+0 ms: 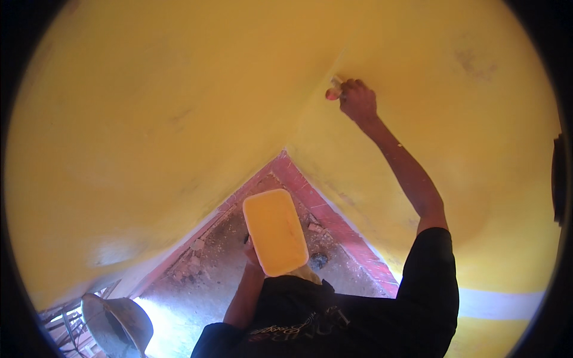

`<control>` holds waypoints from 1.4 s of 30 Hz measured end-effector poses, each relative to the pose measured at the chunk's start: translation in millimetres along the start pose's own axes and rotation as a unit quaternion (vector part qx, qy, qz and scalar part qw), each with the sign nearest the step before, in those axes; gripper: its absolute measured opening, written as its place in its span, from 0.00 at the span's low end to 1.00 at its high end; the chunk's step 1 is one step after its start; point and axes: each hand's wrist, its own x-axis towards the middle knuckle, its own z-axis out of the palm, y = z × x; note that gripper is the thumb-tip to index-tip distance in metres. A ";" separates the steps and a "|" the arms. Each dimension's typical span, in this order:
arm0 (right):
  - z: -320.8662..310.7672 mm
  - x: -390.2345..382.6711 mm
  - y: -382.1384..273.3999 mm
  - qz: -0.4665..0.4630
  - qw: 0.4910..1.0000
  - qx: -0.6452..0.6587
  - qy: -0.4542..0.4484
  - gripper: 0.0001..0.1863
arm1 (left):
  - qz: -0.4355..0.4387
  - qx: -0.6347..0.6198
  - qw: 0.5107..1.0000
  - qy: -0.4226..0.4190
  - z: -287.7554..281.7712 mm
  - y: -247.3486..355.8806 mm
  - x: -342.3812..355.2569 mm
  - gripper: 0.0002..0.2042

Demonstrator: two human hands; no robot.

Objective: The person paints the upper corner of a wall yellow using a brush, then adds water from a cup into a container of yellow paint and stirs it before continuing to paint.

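Observation:
My right hand (359, 100) is raised at the corner where two yellow walls meet, its fingers closed round a paintbrush (334, 90). The brush has a reddish handle end, and its bristle side lies against or very near the wall; the exact contact is too small to tell. Lower down, in front of my chest, my left hand (253, 253) grips a rectangular container of yellow paint (276, 231) by its left side. That container has a pale rim and is seen from above. Most of the left hand's fingers are hidden behind or under it.
Yellow walls (179, 119) rise on both sides, with dull smudges in places. A pinkish-red band (334, 221) edges the floor (209, 262), where debris and a dark round object (319, 260) lie. A large grey basin (119, 325) stands at the lower left.

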 end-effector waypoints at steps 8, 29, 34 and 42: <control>77.8 -61.1 -29.9 -0.018 0.999 0.024 -0.040 0.08 | -0.014 0.017 1.000 -0.019 15.8 10.5 -5.5 0.28; 116.0 -73.7 -22.1 -0.134 0.983 -0.125 -0.002 0.11 | -0.034 -0.069 0.997 -0.003 -2.4 -8.1 -75.3 0.27; 195.7 -130.7 -78.2 -0.121 0.993 -0.012 -0.010 0.11 | -0.031 -0.093 0.995 0.001 -17.0 -6.4 -96.1 0.27; 158.3 -109.3 -53.0 -0.012 1.000 -0.028 0.003 0.14 | -0.027 -0.122 0.992 0.008 -23.0 -7.6 -107.1 0.27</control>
